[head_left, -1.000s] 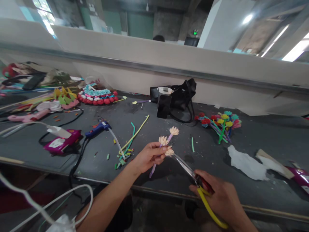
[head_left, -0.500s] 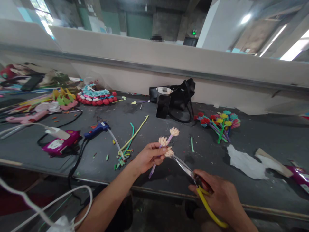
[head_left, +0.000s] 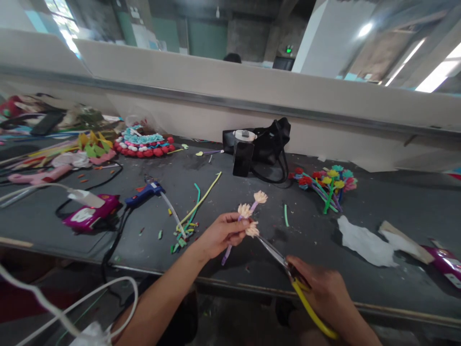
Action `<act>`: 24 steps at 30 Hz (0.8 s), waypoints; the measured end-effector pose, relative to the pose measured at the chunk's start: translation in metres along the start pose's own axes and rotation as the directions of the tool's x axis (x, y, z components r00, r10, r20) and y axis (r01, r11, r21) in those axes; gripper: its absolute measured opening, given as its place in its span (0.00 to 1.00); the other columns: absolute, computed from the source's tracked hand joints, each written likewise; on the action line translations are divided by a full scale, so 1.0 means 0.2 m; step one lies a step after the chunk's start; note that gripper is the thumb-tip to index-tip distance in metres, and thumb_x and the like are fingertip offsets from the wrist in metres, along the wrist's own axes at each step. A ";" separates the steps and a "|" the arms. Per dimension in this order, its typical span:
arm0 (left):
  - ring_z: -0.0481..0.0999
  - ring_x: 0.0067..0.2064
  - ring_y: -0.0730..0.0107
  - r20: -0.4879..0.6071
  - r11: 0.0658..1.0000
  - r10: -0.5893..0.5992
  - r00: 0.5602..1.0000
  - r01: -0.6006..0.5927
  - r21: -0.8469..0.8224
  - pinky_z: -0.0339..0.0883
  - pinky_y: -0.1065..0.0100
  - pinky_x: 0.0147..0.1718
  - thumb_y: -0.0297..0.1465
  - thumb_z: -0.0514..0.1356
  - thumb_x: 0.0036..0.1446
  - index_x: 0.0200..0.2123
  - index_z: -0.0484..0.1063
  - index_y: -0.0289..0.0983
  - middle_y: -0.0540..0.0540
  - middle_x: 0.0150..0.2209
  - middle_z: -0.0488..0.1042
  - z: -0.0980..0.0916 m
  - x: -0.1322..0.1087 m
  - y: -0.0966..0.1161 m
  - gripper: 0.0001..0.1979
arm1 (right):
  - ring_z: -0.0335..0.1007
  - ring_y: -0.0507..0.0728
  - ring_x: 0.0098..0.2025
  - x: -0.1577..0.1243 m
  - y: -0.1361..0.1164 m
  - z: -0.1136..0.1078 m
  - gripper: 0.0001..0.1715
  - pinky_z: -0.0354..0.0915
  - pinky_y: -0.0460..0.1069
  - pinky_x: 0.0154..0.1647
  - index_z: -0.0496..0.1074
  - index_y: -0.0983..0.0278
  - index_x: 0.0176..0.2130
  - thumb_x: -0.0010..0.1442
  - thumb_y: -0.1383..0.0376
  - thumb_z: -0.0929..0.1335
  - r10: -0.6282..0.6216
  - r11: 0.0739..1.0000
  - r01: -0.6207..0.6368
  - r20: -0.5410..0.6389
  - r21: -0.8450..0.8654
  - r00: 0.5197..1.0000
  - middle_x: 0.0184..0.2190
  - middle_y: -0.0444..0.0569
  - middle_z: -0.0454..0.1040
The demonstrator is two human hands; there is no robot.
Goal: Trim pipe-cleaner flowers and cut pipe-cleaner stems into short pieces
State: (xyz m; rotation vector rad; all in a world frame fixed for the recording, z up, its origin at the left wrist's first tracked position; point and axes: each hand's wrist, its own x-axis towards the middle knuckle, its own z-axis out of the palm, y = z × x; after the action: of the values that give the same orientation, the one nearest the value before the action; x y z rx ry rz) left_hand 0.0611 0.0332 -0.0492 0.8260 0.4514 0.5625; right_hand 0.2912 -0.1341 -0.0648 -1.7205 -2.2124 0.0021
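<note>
My left hand is closed around a small bunch of cream pipe-cleaner flowers with purple stems, held just above the dark table. My right hand grips yellow-handled scissors. The blade tips touch the lowest cream flower beside my left fingers.
A blue glue gun and a magenta glue gun lie at the left with cords. Cut pipe-cleaner scraps lie nearby. A black bag, a finished colourful flower bunch, white paper and a flower wreath are further off.
Both hands stay nearly in place; my right hand with the scissors has slid slightly down and left, and the blades stay at the lowest flower.
</note>
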 end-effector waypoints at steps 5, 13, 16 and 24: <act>0.52 0.18 0.87 0.006 1.000 -0.008 1.000 0.007 0.024 0.39 0.76 0.18 0.33 0.70 0.48 0.34 0.76 0.30 0.54 0.20 0.63 -0.01 0.00 0.00 0.13 | 0.77 0.53 0.27 -0.01 0.01 0.03 0.17 0.65 0.44 0.28 0.73 0.61 0.41 0.56 0.73 0.60 -0.013 1.000 0.013 -0.025 -0.002 1.000 0.30 0.46 0.80; 0.53 0.17 0.87 -0.005 1.000 0.004 1.000 -0.004 -0.018 0.39 0.75 0.18 0.33 0.70 0.46 0.30 0.74 0.31 0.53 0.19 0.66 -0.01 0.01 0.00 0.13 | 0.75 0.52 0.23 -0.02 0.03 0.08 0.19 0.65 0.43 0.25 0.73 0.63 0.43 0.57 0.73 0.59 -0.050 0.996 0.038 -0.159 -0.078 0.986 0.29 0.47 0.81; 0.53 0.16 0.87 -0.016 0.999 0.006 1.000 -0.007 -0.048 0.39 0.75 0.18 0.33 0.70 0.45 0.29 0.72 0.31 0.53 0.17 0.66 -0.01 0.01 0.01 0.13 | 0.74 0.51 0.22 -0.02 0.07 0.09 0.16 0.63 0.43 0.23 0.74 0.63 0.43 0.59 0.71 0.60 -0.012 0.996 -0.005 -0.205 -0.085 0.979 0.29 0.46 0.80; 0.54 0.16 0.85 -0.080 0.994 0.008 0.997 -0.017 -0.108 0.39 0.75 0.17 0.32 0.71 0.43 0.28 0.71 0.32 0.55 0.17 0.63 -0.01 0.01 0.00 0.13 | 0.72 0.51 0.20 -0.02 0.09 0.11 0.15 0.62 0.44 0.24 0.72 0.64 0.43 0.66 0.57 0.63 0.185 0.976 -0.214 -0.373 -0.040 0.909 0.26 0.44 0.78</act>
State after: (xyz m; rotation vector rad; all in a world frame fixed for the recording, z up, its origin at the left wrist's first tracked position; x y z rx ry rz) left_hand 0.0616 0.0357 -0.0506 0.7051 0.4846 0.6279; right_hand 0.3033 -0.1289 -0.0912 -1.8100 -1.7814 -0.3369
